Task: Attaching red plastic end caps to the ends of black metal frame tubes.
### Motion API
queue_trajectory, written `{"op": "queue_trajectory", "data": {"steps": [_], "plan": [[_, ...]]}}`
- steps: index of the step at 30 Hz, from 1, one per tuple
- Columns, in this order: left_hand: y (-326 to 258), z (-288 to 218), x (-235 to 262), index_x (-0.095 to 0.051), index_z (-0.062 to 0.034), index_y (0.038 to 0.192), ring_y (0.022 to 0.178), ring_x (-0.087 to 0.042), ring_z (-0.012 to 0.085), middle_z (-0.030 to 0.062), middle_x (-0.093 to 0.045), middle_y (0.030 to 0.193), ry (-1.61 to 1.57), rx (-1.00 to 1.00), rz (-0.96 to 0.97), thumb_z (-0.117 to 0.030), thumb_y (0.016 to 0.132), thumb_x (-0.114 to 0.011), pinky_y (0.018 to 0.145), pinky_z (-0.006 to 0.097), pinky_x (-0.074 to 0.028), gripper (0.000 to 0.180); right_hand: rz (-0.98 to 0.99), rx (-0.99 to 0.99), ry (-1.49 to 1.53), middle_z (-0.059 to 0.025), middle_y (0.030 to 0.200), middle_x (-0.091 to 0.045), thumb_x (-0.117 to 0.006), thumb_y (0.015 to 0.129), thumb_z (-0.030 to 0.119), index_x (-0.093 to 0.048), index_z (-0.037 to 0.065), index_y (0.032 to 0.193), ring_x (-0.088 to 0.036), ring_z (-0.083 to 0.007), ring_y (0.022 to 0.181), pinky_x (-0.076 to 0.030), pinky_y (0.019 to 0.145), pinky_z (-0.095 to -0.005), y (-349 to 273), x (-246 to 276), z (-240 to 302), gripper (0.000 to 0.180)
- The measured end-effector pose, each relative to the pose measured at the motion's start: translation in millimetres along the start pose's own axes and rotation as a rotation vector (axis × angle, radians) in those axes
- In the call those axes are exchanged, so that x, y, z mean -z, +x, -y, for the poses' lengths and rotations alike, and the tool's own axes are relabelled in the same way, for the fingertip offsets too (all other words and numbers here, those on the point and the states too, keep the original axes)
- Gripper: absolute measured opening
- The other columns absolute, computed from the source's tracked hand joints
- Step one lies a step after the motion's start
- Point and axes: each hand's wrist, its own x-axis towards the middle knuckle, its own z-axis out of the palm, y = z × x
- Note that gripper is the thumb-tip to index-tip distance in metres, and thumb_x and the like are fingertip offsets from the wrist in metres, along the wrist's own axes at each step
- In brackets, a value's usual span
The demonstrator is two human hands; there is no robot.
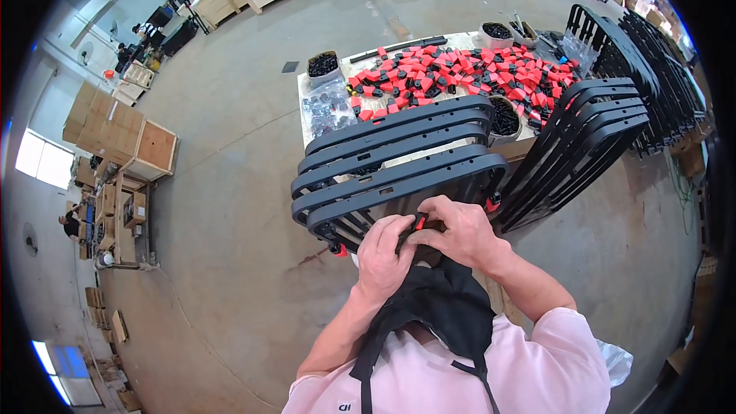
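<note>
In front of my chest, a small red-and-black plastic piece [420, 221] sits between my two hands. My left hand [383, 254] pinches it from one side with its fingers closed. From the other side my right hand [462, 234] grips it too, its thumb and fingers bent around it, so much of the piece is hidden. Just beyond my hands stand several black frames [399, 193] with rounded corners, leaning against the table. Red pieces show at the lower ends of the nearest frame, one red end piece [492, 204] right of my hands, another red end piece [338, 250] to their left.
A heap of red-and-black plastic pieces [452, 69] covers the table [308, 119]. Tubs of black parts [323, 65] and a clear plastic bag [331, 104] stand around it. More black frames [583, 134] lean at the right. Wooden crates [153, 149] and other people are farther off.
</note>
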Motion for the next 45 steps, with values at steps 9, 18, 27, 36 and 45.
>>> {"op": "queue_trajectory", "data": {"steps": [9,18,27,36,45], "plan": [[-3.2,18.9,20.2,-0.069,-0.0012,0.119,0.096,-0.071,0.0334,0.0168,-0.071,0.11,-0.079,0.141,0.105,0.002,0.089,-0.077,0.083,0.039,-0.059,0.031,0.227,0.162,0.047,-0.0136,0.096,-0.071,-0.079,0.093,0.018,-0.073,0.004,0.108,-0.071,-0.0337,0.092,-0.058,0.082,-0.0439,31.6,8.5,-2.6,0.022],[17.7,50.9,40.2,-0.066,-0.0059,0.128,0.122,-0.058,0.0354,0.0126,-0.064,0.125,0.382,0.099,0.035,-0.011,0.083,-0.081,0.106,0.048,-0.045,0.047,0.042,0.12,-0.03,-0.009,0.094,-0.074,-0.08,0.09,0.016,-0.077,0.004,0.099,-0.067,-0.0308,0.096,-0.051,0.091,-0.0428,70.6,-36.2,-38.1,0.015],[18.9,50.3,50.4,-0.07,-0.0071,0.127,0.116,-0.06,0.0311,0.0099,-0.066,0.119,0.369,0.078,0.181,-0.016,0.082,-0.081,0.101,0.046,-0.044,0.047,0.121,0.092,-0.024,-0.009,0.093,-0.074,-0.081,0.09,0.015,-0.077,0.004,0.1,-0.066,-0.0305,0.092,-0.051,0.088,-0.0409,59.0,-38.0,-32.8,0.016],[59.5,84.1,70.5,-0.073,-0.0046,0.115,0.113,-0.069,0.0434,0.0228,-0.074,0.116,0.003,0.313,0.572,-0.038,0.111,-0.05,0.093,0.053,-0.054,0.041,0.207,0.179,-0.034,-0.0101,0.097,-0.071,-0.08,0.089,0.012,-0.073,0.003,0.103,-0.065,-0.0317,0.093,-0.052,0.088,-0.0428,65.7,-26.7,-29.9,0.018],[90.0,87.1,63.8,-0.073,-0.0008,0.122,0.078,-0.071,0.0169,0.011,-0.076,0.097,-0.116,0.672,1.027,-0.059,0.11,-0.053,0.076,0.034,-0.059,0.062,0.284,0.19,-0.042,-0.012,0.098,-0.07,-0.079,0.089,0.012,-0.071,0.003,0.102,-0.064,-0.0336,0.096,-0.052,0.09,-0.0433,64.9,-22.2,-31.0,0.018]]}}
